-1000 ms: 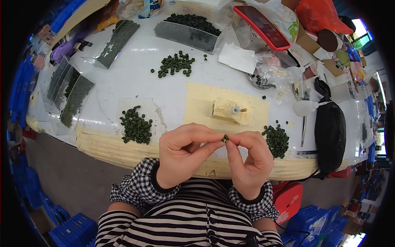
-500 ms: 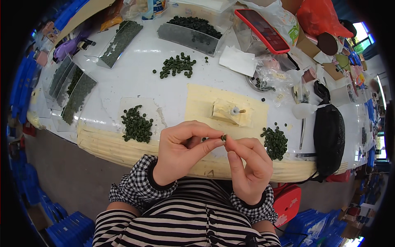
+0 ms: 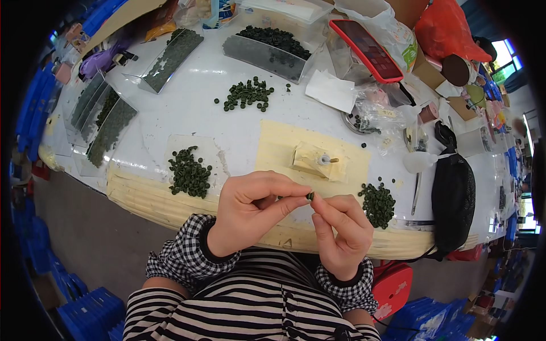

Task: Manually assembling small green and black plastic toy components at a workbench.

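Above the table's front edge, my left hand (image 3: 242, 210) pinches a small dark green round piece (image 3: 310, 196) between thumb and forefinger. From the other side my right hand (image 3: 346, 230) meets it, its fingertips closed at the same piece and partly hiding it. Just beyond my hands stands a small block wrapped in yellowish tape (image 3: 304, 156), with a short peg (image 3: 333, 160) on it. It rests on a pale yellow sheet (image 3: 273, 142). Similar green pieces lie in a pile (image 3: 189, 173) by my left hand and another pile (image 3: 378, 206) by my right.
Farther back are a third pile of pieces (image 3: 248, 95), a clear bin of dark pieces (image 3: 264, 57) and several clear trays at left. A white paper (image 3: 331, 91), a red-cased phone (image 3: 369, 51), plastic bags and a black mesh pouch (image 3: 453, 196) crowd the right side.
My hands stay together at the small green piece and sit slightly lower in the view. The whole view has shifted a little; nothing on the table has visibly moved.
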Action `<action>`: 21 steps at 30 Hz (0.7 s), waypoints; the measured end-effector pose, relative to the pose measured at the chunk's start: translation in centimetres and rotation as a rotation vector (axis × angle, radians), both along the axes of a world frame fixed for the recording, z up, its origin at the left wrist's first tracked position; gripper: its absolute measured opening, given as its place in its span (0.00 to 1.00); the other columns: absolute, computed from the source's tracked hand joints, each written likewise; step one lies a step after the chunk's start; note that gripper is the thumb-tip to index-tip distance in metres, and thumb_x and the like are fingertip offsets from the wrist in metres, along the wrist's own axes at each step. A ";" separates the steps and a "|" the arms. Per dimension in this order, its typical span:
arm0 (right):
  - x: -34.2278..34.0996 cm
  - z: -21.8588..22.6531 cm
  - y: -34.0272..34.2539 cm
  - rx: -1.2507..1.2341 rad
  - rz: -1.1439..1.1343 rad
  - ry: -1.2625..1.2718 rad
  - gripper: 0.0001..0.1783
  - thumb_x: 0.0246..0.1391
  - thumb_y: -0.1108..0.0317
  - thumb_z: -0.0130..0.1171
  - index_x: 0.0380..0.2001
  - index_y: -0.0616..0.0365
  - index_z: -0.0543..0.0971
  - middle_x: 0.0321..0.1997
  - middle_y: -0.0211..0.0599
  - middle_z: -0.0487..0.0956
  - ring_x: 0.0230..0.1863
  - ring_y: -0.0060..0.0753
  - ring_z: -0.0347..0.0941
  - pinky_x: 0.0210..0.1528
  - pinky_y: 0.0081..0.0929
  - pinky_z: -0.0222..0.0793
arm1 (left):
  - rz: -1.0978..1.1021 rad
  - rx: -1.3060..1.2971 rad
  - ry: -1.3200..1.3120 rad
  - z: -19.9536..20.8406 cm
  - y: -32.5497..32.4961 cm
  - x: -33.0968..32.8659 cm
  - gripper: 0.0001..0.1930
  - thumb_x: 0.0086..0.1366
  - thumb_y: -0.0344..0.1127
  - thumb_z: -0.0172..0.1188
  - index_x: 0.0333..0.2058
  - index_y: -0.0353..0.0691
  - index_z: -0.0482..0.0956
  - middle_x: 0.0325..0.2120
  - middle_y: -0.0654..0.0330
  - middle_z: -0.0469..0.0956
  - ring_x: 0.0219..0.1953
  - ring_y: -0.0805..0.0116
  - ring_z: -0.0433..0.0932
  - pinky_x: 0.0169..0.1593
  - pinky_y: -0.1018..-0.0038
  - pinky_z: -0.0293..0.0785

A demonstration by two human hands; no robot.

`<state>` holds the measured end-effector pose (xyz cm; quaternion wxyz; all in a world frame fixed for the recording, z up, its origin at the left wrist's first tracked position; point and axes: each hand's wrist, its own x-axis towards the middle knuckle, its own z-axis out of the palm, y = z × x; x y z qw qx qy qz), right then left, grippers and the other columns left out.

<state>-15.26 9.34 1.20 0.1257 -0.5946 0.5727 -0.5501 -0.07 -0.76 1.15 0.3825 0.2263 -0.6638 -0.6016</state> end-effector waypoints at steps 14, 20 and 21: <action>-0.1 -0.3 -0.1 0.012 0.033 -0.009 0.22 0.44 0.85 0.64 0.46 0.60 0.82 0.31 0.36 0.77 0.29 0.29 0.72 0.31 0.20 0.68 | -0.025 0.117 -0.020 -0.2 0.0 0.1 0.10 0.56 0.18 0.64 0.38 0.32 0.84 0.30 0.58 0.82 0.28 0.80 0.74 0.31 0.85 0.68; 0.0 -0.4 -0.4 -0.017 0.041 0.026 0.22 0.44 0.84 0.65 0.46 0.61 0.82 0.31 0.36 0.77 0.28 0.29 0.72 0.30 0.20 0.67 | -0.030 0.145 0.010 -0.6 -0.1 0.2 0.09 0.57 0.20 0.64 0.38 0.34 0.84 0.30 0.60 0.82 0.24 0.84 0.69 0.28 0.86 0.62; 0.0 -0.4 -0.4 -0.016 0.038 0.024 0.22 0.44 0.84 0.65 0.46 0.61 0.82 0.31 0.36 0.77 0.28 0.29 0.72 0.30 0.20 0.67 | -0.030 0.137 0.039 -0.9 -0.1 0.1 0.09 0.58 0.21 0.64 0.39 0.36 0.84 0.30 0.62 0.82 0.23 0.87 0.65 0.25 0.87 0.59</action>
